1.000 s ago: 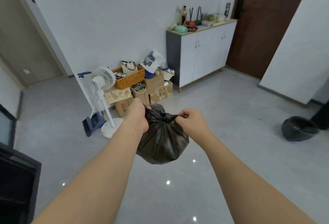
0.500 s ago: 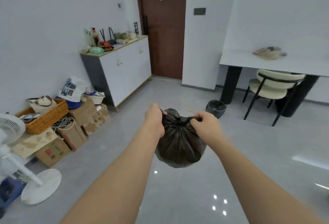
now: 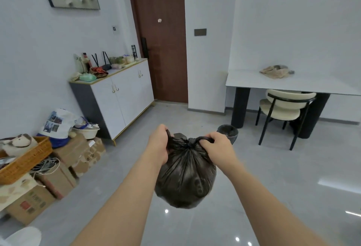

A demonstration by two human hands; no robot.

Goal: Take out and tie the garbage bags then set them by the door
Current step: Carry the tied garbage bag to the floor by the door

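Observation:
A full black garbage bag point(image 3: 185, 179) hangs in the air in front of me, its neck gathered into a knot at the top. My left hand point(image 3: 159, 144) grips the left tail of the bag's neck. My right hand point(image 3: 215, 147) grips the right tail, and the two pull apart sideways. The brown door point(image 3: 162, 40) stands shut straight ahead at the far end of the floor. A small dark bin point(image 3: 227, 133) lined with a bag sits on the floor just behind my right hand.
A white cabinet point(image 3: 121, 97) with clutter on top stands left of the door. Cardboard boxes point(image 3: 64, 167), a wicker basket point(image 3: 25, 161) and bags pile along the left wall. A white table point(image 3: 293, 83) with a cream chair point(image 3: 283, 109) is at the right. Grey glossy floor lies ahead.
My view has swung right from the fan and boxes to face the door and table. Both hands have kept their hold on the bag's neck, and the bin now lies behind them.

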